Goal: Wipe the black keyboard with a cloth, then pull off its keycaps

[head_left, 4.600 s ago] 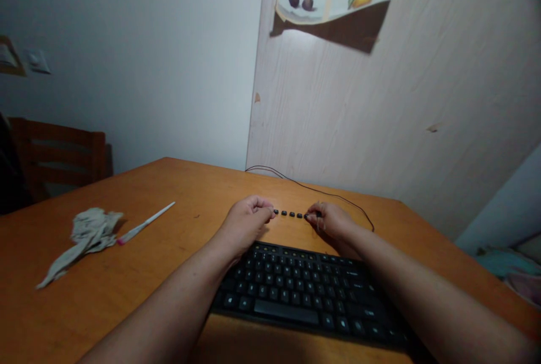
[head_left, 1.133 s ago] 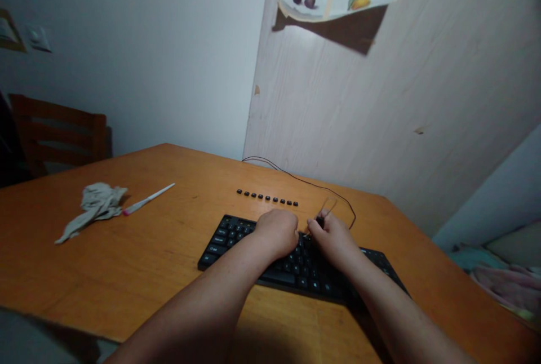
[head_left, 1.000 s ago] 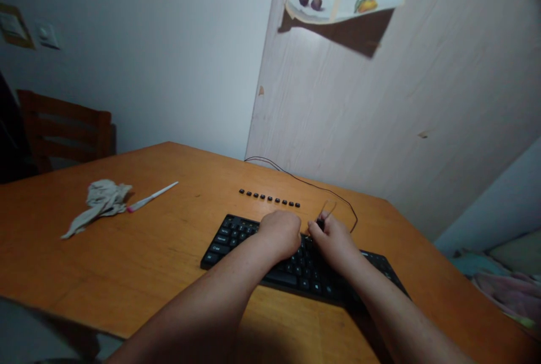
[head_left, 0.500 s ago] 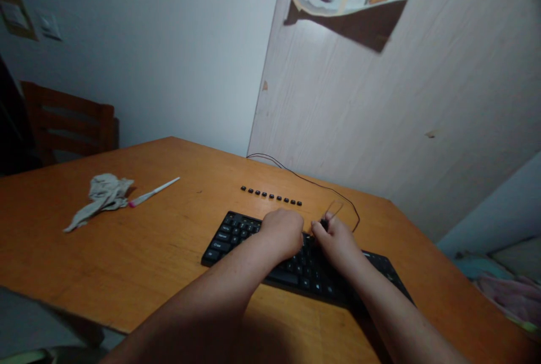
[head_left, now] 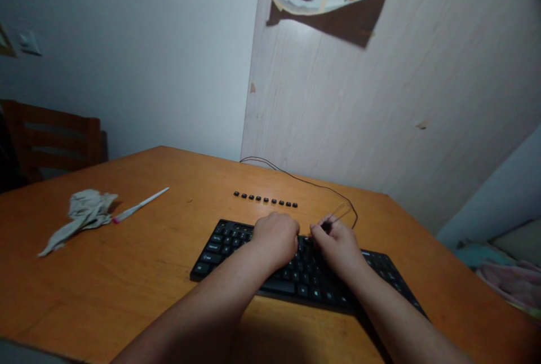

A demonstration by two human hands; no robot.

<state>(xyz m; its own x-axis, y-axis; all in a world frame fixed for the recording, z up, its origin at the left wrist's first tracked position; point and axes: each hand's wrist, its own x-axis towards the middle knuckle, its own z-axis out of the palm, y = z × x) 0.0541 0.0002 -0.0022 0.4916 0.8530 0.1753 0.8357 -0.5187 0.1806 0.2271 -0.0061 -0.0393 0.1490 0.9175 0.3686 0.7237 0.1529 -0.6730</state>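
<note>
A black keyboard (head_left: pixel 279 286) lies at a slant on the wooden table under both hands. My left hand (head_left: pixel 276 240) rests on its upper middle part, fingers curled under and hidden from view. My right hand (head_left: pixel 338 243) pinches the dark body of a wire keycap puller (head_left: pixel 327 226) between thumb and fingers, its thin wire loops pointing up and to the right. This hand is over the keyboard's back edge, close beside the left one. Behind the keyboard, several small black keycaps (head_left: pixel 266 200) form a neat row.
A crumpled grey cloth (head_left: pixel 87 212) lies on the table's left part, with a white brush-like stick (head_left: pixel 146 202) beside it. The black cable (head_left: pixel 313 182) curves along the back toward the wall. A wooden chair (head_left: pixel 54 133) stands at the far left.
The view has shifted slightly to the right. The puller's wire loops now tilt further to the right. My left hand stays on the keyboard.
</note>
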